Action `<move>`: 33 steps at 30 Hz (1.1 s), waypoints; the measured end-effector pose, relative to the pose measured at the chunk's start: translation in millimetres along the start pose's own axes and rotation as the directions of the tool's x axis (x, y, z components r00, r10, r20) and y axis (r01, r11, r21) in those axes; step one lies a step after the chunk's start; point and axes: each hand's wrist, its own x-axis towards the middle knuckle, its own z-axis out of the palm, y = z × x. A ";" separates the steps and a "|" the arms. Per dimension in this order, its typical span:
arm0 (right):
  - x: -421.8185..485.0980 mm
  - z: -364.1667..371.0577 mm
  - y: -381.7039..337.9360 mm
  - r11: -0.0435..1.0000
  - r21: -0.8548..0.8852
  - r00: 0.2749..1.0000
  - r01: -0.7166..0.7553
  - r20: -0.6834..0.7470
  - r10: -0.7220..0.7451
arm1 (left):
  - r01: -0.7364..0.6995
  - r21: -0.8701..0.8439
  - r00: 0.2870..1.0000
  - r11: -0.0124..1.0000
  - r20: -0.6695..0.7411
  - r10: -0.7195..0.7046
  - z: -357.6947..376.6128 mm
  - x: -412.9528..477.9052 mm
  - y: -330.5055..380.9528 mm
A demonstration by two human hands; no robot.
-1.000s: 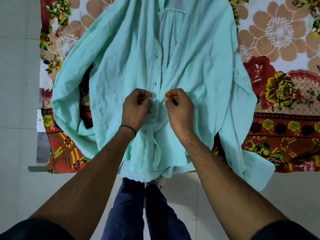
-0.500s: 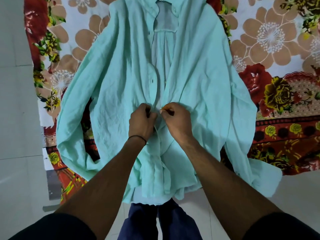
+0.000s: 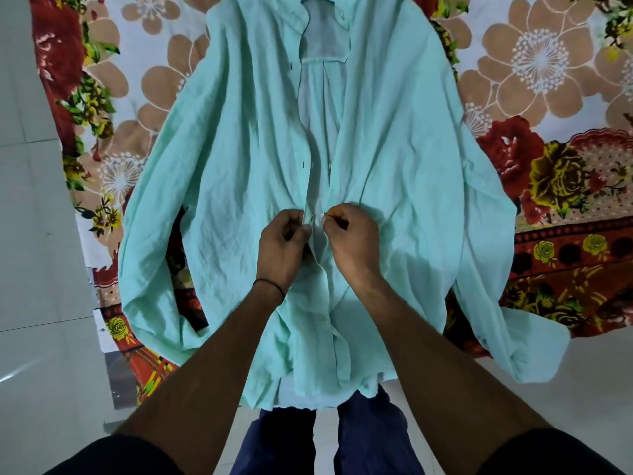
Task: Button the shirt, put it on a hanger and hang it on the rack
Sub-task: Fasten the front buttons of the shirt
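Nearest me: dark blue trousers [image 3: 370, 437] over white floor tiles [image 3: 41, 269], black sleeves at the bottom corners. My two forearms reach forward to the mint green shirt [image 3: 404, 159], which lies front-up on a floral bedsheet [image 3: 548, 80], hem at the near edge, collar far. Lower placket looks closed near the hem; I can't tell how many buttons are done. Left hand [image 3: 282, 248], thin black band [image 3: 269, 284] at the wrist, is pinched closed on the left front edge at mid placket. Right hand [image 3: 352, 238] is pinched closed on the right front edge just beside it, fingertips [image 3: 329, 219] gripping a small pale button [image 3: 323, 217]. The two hands are close together, a narrow strip of cloth between them. Beyond the hands the front is open, inner back panel showing up to the collar. Left sleeve folds down along the left side; right sleeve trails over the near right edge of the sheet, cuff hanging over the floor
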 end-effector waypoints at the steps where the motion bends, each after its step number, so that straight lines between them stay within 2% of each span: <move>1: -1.0 -1.1 1.0 0.998 0.063 1.000 -0.013 0.015 0.012 | -0.001 -0.013 1.000 1.000 0.001 0.001 0.8 -0.3 -0.5; 4: -1.1 -2.8 0.2 0.994 0.112 0.997 0.001 0.071 -0.009 | 0.007 -0.061 1.000 0.998 0.012 -0.007 1.5 0.1 0.1; 15: 8.4 -3.7 -0.6 0.994 0.111 0.990 -0.010 0.142 -0.006 | 0.005 -0.070 1.000 0.998 0.004 -0.005 3.0 -5.2 -0.3; 20: 11.4 -8.9 -0.7 0.995 0.097 0.981 0.014 0.191 -0.033 | 0.026 -0.139 1.000 0.990 0.010 -0.025 2.3 -6.7 8.4; 26: 15.2 -16.2 -0.9 0.993 0.114 0.963 0.013 0.266 -0.043 | 0.073 -0.064 0.997 0.995 -0.014 -0.074 6.8 0.2 10.0; 33: 14.4 -16.1 -4.5 0.989 0.143 0.966 -0.028 0.260 -0.010 | -0.007 0.151 0.995 0.988 -0.097 0.022 13.8 1.7 9.6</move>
